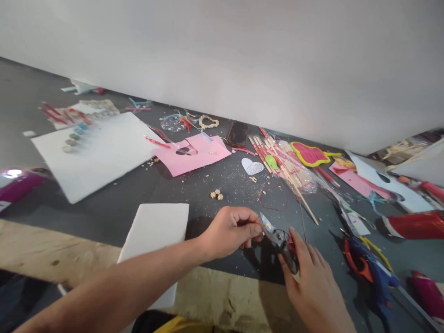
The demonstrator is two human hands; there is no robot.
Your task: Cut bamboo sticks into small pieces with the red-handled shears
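Observation:
My right hand (312,268) is wrapped around the handles of a pair of pruning shears (281,240), whose blades point up and to the left. Right beside the blade tip, my left hand (236,229) is closed in a pinch. Whatever its fingertips hold is too small and covered to name; a pale bit shows at the blade. Just beyond the left hand lies a little cluster of small tan pieces (217,194) on the dark tabletop (166,187). A white foam board (156,224) lies under my left forearm.
Chopsticks in red-printed wrappers (284,159), a phone (237,133), pink paper (194,155) and a paper heart (252,166) lie farther back. At right are a blue glue gun (376,273) and a red can (414,225). A large white board (100,157) lies left.

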